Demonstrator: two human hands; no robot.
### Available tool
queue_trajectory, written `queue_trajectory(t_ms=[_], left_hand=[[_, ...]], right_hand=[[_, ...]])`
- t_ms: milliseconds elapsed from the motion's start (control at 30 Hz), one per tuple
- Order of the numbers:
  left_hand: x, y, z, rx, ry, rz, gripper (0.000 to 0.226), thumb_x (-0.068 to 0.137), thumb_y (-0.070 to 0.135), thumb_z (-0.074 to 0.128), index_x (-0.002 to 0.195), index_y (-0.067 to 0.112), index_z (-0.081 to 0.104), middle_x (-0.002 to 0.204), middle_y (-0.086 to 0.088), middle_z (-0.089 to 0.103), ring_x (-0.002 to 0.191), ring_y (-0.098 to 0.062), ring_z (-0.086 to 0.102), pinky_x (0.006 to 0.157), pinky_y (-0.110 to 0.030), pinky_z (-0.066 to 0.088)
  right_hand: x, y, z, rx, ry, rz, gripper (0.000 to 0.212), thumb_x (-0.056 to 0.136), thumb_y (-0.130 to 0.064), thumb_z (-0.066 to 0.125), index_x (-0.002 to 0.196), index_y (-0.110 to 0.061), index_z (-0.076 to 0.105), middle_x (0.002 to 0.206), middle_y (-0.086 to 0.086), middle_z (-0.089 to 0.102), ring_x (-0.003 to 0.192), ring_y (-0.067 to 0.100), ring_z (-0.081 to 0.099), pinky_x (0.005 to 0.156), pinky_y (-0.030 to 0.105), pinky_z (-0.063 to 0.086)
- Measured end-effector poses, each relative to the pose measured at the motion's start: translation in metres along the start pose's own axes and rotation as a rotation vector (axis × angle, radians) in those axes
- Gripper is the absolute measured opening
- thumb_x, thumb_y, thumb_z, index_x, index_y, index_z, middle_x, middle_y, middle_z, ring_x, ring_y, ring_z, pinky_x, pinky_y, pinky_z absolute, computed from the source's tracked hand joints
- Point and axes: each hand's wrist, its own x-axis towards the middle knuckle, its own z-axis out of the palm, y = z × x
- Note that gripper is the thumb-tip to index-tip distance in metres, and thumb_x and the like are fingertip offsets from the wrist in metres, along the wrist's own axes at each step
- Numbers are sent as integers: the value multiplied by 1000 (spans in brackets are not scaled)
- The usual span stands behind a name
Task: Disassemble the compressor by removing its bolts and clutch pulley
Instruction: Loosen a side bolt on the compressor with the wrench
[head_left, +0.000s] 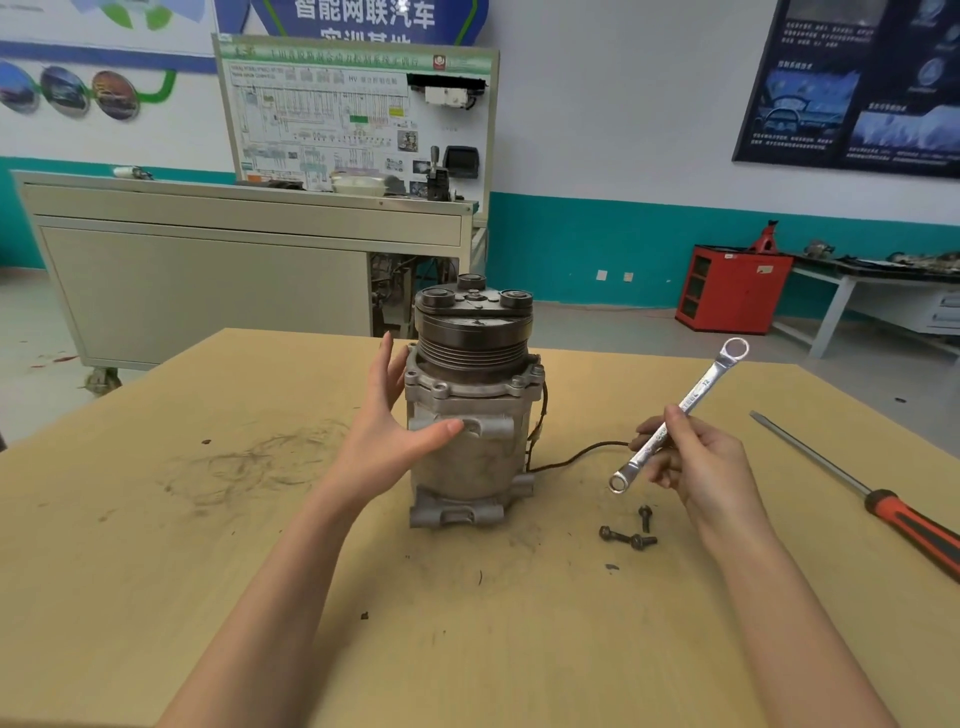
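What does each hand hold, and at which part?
The right hand grips the ring wrench at mid-shank. The left hand holds nothing, touching the compressor side.

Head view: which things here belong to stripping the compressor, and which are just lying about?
For the job: compressor, with the left hand touching its side; clutch pulley; ring wrench held in the right hand; three loose bolts on the table.
Lying about: screwdriver, untouched; grey cabinet; red rack.

Grey compressor, silver wrench, red-black screwdriver, tan wooden table.
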Motion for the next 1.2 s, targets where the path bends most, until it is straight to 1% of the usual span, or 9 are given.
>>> queue_trajectory(t_ms=[100,200,400,533,667,833,967,1100,1200], left_hand=[[3,-4,-3,-45,-23,-16,118,61,42,79,150,40,2,152,23,22,126,20,30,100,-6,29],[7,-7,-7,-115,-31,-41,115,62,33,78,151,39,4,155,15,28,136,1,33,110,-24,31],[5,-10,-5,-117,-23,-69,111,63,40,76,149,47,6,138,31,27,109,22,38,77,3,37],[1,-12,-5,-90,11,-56,111,63,48,75,147,50,3,141,37,20,131,8,26,105,-20,31],[-1,-13,-4,-61,22,-54,112,64,52,73,148,48,-1,143,35,20,138,4,25,111,-28,27],[-2,-12,-1,-43,47,-66,114,63,53,71,150,40,-2,134,35,29,123,16,32,105,-21,27],[-2,-12,0,-38,59,-61,113,65,50,70,151,37,-3,138,26,29,126,12,31,102,-17,27],[-2,-14,1,-33,62,-46,113,66,50,69,151,36,-3,137,28,30,113,31,30,92,-4,28],[-1,-17,1,-37,56,-44,113,67,50,71,152,34,-2,129,39,31,119,26,32,101,-16,30]], right_hand=[[-4,-1,6,39,9,-55,37,99,-24,45,74,-5,65,65,8,68,41,12,50,40,17,38],[-9,0,13,49,0,-93,35,99,-20,44,77,-2,64,67,8,70,45,13,56,43,17,43],[-21,-9,31,-13,-21,-255,23,97,-8,41,89,-8,63,91,14,70,73,16,70,65,22,56],[-31,-29,47,-157,-84,-604,25,94,-17,47,110,-8,64,108,3,68,97,14,67,85,25,53],[-46,-37,68,-430,-208,-1051,32,95,-24,47,113,-1,59,115,10,62,106,13,61,94,23,48],[-50,-37,81,-635,-154,-1253,27,88,-11,57,103,10,66,108,20,66,102,25,65,89,31,52],[-49,-40,91,-708,-122,-1315,21,83,-6,65,97,9,68,99,20,69,93,27,68,81,36,56],[-50,-37,96,-775,-85,-1321,18,77,-1,70,93,7,70,95,19,70,88,28,69,74,37,58],[-52,-35,104,-773,-38,-1309,15,81,-3,67,93,6,70,93,18,69,87,28,69,73,35,58]])
